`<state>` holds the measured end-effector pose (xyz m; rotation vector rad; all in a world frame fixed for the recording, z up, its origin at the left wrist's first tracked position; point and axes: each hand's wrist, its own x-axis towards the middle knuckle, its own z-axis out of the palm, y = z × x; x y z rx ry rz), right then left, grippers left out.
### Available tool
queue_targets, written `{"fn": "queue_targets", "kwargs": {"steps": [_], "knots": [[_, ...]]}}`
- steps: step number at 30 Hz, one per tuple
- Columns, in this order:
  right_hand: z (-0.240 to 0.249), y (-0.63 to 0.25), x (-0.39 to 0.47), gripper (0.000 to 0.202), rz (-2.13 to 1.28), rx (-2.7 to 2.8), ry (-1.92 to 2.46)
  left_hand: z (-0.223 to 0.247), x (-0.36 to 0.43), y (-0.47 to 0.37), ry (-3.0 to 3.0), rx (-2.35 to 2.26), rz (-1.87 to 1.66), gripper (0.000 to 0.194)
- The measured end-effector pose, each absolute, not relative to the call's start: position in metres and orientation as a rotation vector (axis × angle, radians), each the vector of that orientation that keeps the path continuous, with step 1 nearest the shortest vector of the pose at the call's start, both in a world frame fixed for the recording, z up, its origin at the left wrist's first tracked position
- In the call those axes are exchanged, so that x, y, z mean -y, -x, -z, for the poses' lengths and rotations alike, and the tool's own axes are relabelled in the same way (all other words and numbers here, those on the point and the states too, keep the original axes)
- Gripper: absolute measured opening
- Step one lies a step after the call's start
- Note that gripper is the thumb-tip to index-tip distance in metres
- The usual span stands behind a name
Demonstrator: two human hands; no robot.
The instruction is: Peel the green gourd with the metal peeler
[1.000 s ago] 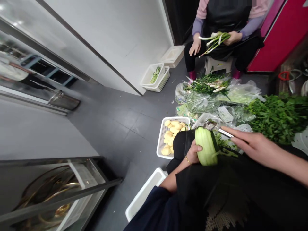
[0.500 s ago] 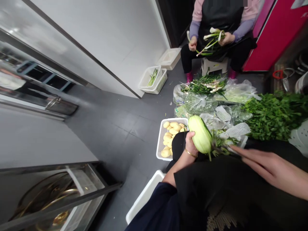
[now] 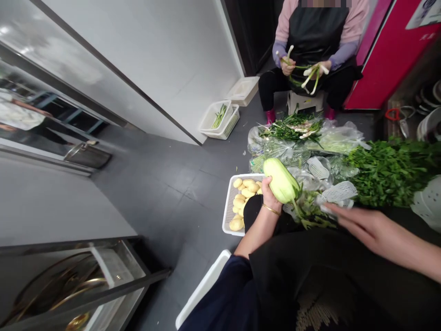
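Note:
My left hand point(image 3: 270, 195), with a gold bangle at the wrist, is closed round a pale green gourd point(image 3: 280, 180). The gourd is tilted above my lap, and a thin green strip hangs at its lower end. To the right of it, my right hand point(image 3: 365, 227) is closed on what looks like a peeler point(image 3: 329, 210), smeared by motion. This tool is apart from the gourd. Green peelings point(image 3: 310, 209) lie beneath, partly over a container hidden by my hands and the dark apron point(image 3: 327, 262).
A white basket of peeled potatoes point(image 3: 224, 216) stands left of my knee. Bagged greens point(image 3: 285, 151) and leafy herbs point(image 3: 392, 161) lie ahead and right. Opposite, a seated co-worker point(image 3: 317, 46) holds scallions point(image 3: 313, 76). A white tub point(image 3: 203, 287) is near my left side.
The gourd and my left hand have shifted slightly up and left. My right hand and its tool have moved away from the gourd. The co-worker's hands and scallions have changed position.

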<state>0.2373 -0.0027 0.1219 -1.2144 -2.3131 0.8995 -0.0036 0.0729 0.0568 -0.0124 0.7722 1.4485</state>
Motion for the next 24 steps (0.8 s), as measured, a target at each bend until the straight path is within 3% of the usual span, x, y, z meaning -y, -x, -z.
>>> {"fn": "queue_targets", "kwargs": {"steps": [7, 13, 19, 24], "knots": [[-0.128, -0.218, -0.016, 0.047, -0.650, 2.140, 1.280, -0.069, -0.092, -0.006, 0.027, -0.774, -1.562, 0.040], [-0.100, -0.236, 0.014, 0.050, -0.708, 2.281, 1.185, -0.076, -0.101, 0.001, 0.019, -0.792, -1.665, 0.040], [-0.126, -0.212, -0.017, 0.049, -0.503, 2.148, 1.183, -0.080, -0.104, -0.006, -0.006, -0.783, -1.726, 0.036], [-0.093, -0.198, -0.003, 0.052, -0.514, 2.222, 1.117, -0.089, -0.106, -0.004, 0.046, -0.825, -1.728, 0.039]]}}
